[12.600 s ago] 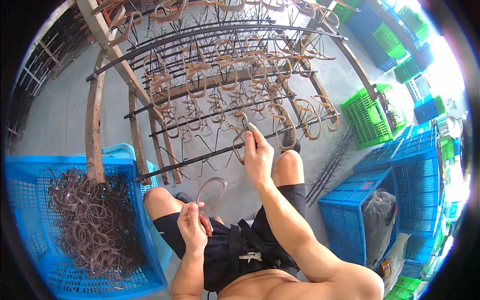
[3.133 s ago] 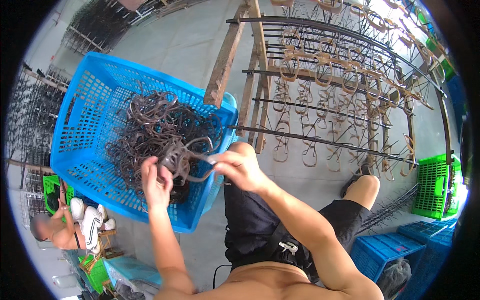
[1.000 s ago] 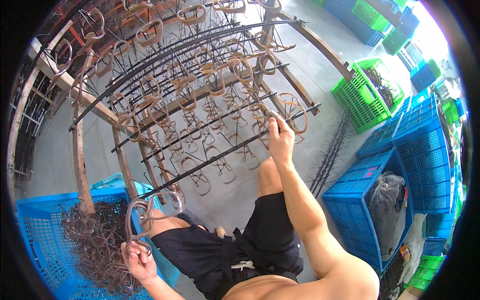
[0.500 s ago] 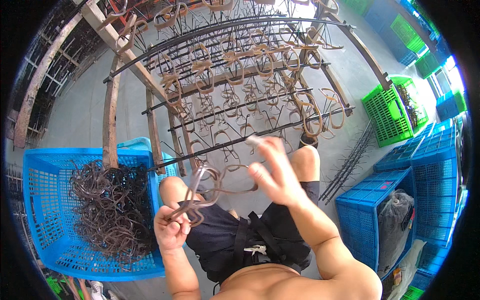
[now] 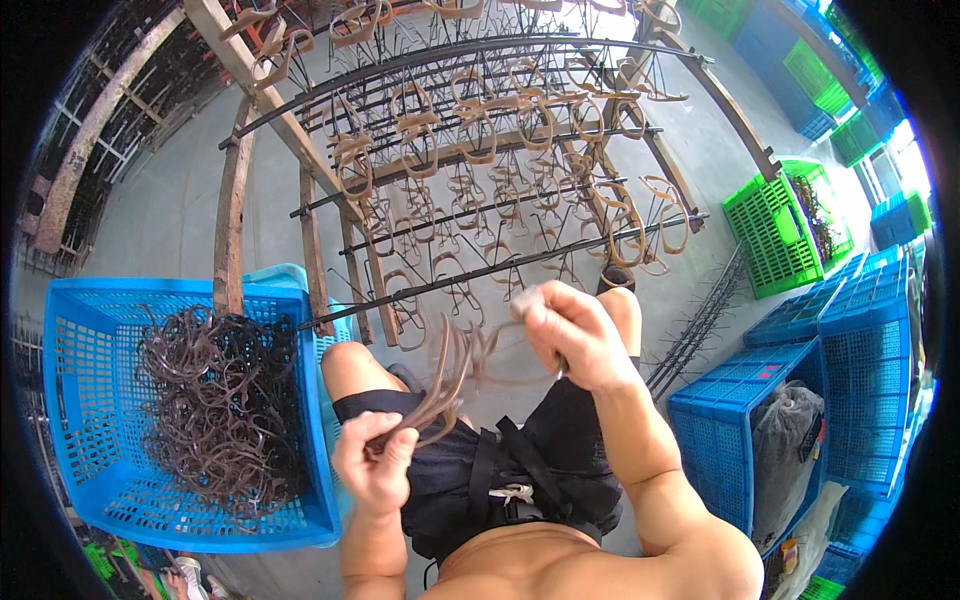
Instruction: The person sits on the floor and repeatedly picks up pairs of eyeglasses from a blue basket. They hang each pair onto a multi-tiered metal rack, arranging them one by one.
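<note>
Crates of blue lattice plastic (image 5: 70, 400) are holding tangled brown loops (image 5: 225, 410), while left hand (image 5: 375, 465) is gripping a loop bundle (image 5: 440, 385) and right hand (image 5: 570, 335) is pinching one loop.

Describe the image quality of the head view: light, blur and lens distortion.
Head view: bright daylight, washed out toward the upper right near the green crate; the right hand is motion-blurred at its fingers, while the left hand gripping the bundle of brown loops is sharper; fisheye bends the rack rods and blue basket toward a black rim.
</note>
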